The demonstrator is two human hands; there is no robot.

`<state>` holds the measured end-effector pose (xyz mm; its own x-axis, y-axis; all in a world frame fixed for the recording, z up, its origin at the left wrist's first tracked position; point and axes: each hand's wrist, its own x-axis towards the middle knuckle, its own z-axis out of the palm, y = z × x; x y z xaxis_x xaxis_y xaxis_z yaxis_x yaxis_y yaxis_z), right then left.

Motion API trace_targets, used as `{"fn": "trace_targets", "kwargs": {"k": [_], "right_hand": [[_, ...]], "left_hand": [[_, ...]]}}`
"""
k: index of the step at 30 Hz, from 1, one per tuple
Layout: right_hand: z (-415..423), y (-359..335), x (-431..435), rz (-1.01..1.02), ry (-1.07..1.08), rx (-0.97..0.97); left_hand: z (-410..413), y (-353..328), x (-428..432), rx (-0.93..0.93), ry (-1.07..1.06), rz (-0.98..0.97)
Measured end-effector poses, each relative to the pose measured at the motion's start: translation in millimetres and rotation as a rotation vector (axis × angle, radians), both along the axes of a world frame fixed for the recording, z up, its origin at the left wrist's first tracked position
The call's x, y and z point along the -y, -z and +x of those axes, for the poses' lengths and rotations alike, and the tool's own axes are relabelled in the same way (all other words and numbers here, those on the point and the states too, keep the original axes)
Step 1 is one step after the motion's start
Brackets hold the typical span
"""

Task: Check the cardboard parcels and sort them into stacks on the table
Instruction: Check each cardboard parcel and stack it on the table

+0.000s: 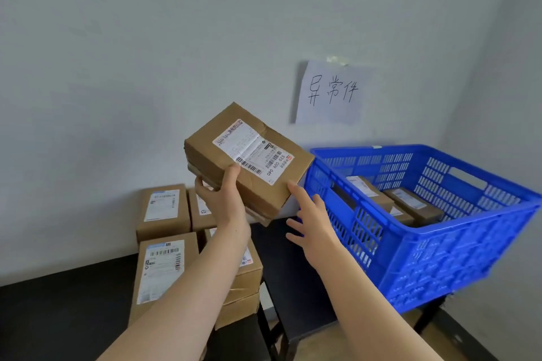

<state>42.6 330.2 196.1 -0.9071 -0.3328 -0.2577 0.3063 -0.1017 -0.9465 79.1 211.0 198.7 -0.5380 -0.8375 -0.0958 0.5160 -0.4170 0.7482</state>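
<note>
Both hands are raised: my left hand [223, 201] grips a parcel [249, 152] labelled 520 009 040, my right hand [311, 221], fingers straight, at its corner.

So the raised parcel [205, 152] is plain kraft brown, its white label [249, 145] has black barcodes and a tiny red logo [289, 157]. The stacked parcels [164, 208] on the left are the same brown, with a pale blue strip on their white labels. On the right the crate [440, 258] is bright blue, slotted all over. The table [58, 316] is black, the wall [146, 38] pale grey, the paper sign [331, 94] white with black handwriting.
</note>
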Motion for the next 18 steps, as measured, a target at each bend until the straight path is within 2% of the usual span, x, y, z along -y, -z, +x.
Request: {"fn": "trace_targets", "kwargs": {"k": [2,4,11,18], "right_hand": [[-7.5,-0.4,-12.6,-0.136,-0.073,0.091],[-17.5,0.9,-22.8,-0.211,-0.071,0.1],[-70.4,-4.1,-68.0,-0.295,0.203,0.083],[-150.5,-26.9,-113.9,-0.316,0.324,-0.057]], "left_hand": [[-15.7,-0.9,-19.2,-0.009,0.021,0.035],[-30.2,0.2,-37.9,0.035,0.079,0.016],[-72.8,-8.3,-54.3,0.047,0.187,-0.052],[-141.3,-26.4,-59.4,0.155,0.393,-0.168]]}}
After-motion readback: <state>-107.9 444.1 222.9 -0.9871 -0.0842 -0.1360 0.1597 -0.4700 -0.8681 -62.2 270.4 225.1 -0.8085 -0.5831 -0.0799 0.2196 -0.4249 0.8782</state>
